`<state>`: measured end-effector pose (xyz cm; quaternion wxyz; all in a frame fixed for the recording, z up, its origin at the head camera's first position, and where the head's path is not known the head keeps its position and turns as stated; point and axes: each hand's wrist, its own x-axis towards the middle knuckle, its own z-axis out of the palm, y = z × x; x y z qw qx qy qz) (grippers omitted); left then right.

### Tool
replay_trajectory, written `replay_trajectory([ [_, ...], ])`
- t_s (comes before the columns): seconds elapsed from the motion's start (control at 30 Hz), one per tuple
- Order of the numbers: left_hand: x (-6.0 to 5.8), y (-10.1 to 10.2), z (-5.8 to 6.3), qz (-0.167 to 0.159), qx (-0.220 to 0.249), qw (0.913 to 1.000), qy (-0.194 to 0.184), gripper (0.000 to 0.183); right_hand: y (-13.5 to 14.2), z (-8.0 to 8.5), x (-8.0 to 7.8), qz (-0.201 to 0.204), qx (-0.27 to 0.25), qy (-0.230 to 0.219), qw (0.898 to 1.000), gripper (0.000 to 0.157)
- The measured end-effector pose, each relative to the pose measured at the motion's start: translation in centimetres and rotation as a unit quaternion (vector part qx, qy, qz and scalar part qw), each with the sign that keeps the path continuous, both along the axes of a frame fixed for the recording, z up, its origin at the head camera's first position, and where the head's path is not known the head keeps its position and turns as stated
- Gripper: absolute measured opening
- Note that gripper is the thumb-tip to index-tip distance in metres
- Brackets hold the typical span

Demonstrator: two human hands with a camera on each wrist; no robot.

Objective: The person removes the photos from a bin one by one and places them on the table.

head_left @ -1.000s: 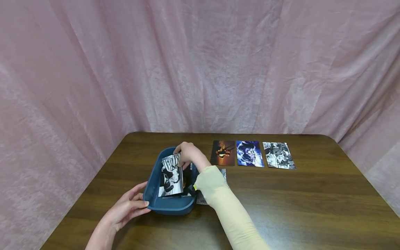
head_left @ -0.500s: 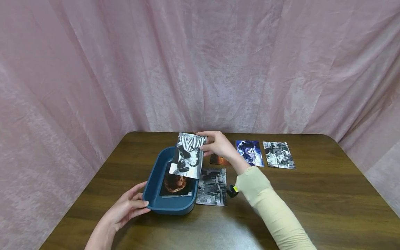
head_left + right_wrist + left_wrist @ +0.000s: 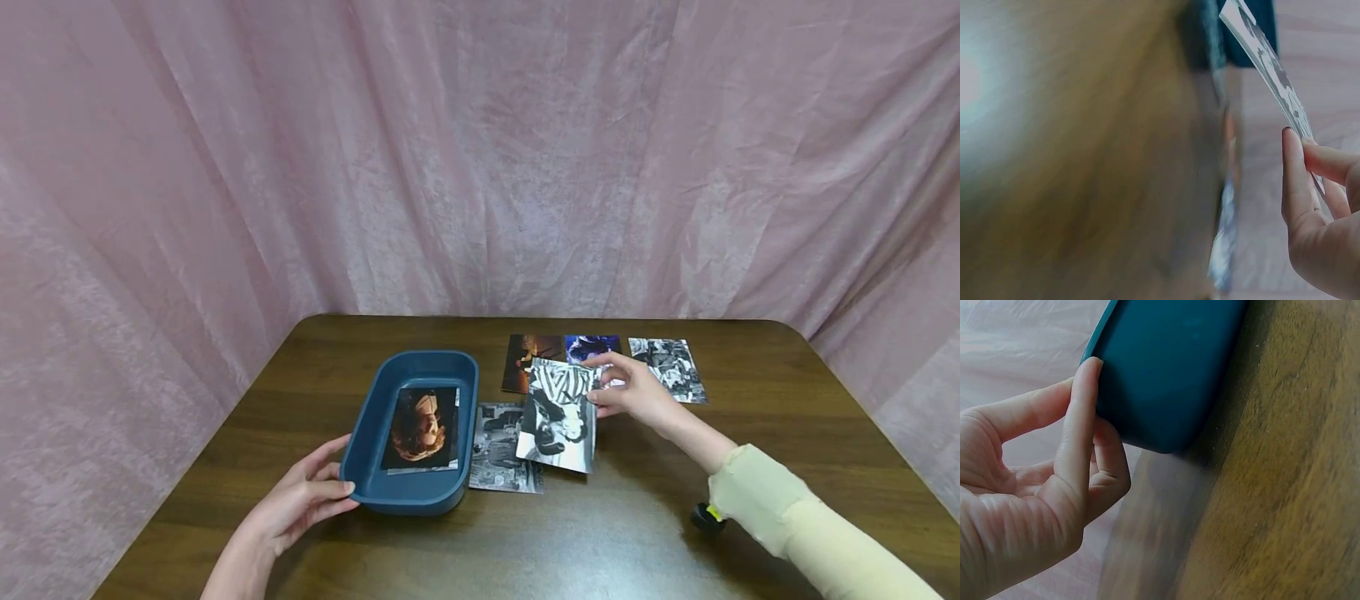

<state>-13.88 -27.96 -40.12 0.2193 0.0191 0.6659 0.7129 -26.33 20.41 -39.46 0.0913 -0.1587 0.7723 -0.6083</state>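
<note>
My right hand (image 3: pixel 637 392) pinches the right edge of a black-and-white photo print (image 3: pixel 558 425) with a striped shape on it. The photo hangs tilted over the table, right of the blue plastic bin (image 3: pixel 408 507). In the right wrist view the thumb and fingers grip the photo (image 3: pixel 1270 74) near one end. My left hand (image 3: pixel 300 500) holds the bin's near left corner, thumb at the rim and other fingers against the outside, as the left wrist view shows on the bin (image 3: pixel 1166 381). Inside the bin lies a dark photo with an orange-lit face (image 3: pixel 415 429), another print's edge peeking from underneath.
A black-and-white photo (image 3: pixel 495 458) lies against the bin's right side, partly covered by the held one. Along the back stand in a row an orange-brown photo (image 3: pixel 516 367), a blue photo (image 3: pixel 591 345) and a grey photo (image 3: pixel 678 371). A pink curtain (image 3: pixel 480 167) hangs behind the wooden table (image 3: pixel 780 400).
My right hand has lifted the striped black-and-white photo out of the bin and carried it to the right, uncovering the orange-lit photo. The left hand has stayed at the bin's corner.
</note>
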Motion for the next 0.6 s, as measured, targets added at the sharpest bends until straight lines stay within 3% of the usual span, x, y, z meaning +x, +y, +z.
replay_trajectory([
  [0.17,-0.1,-0.1,0.0,0.002,-0.002,1.0000,-0.002,0.083,2.2,-0.9,1.2,-0.002,0.042,-0.014,0.999,0.053],
  [0.3,-0.1,-0.2,-0.1,0.001,-0.002,1.0000,-0.005,0.082,2.3,-1.5,1.7,-0.005,0.084,0.015,0.996,0.049],
  [0.47,-0.1,-0.2,-0.1,-0.001,-0.001,1.0000,-0.007,0.082,1.5,-2.0,1.7,-0.045,0.200,0.086,0.975,0.042],
  [0.6,-0.1,-0.2,-0.1,-0.003,-0.001,1.0000,-0.006,0.081,1.0,-2.2,1.8,-0.066,0.253,0.101,0.960,0.041],
])
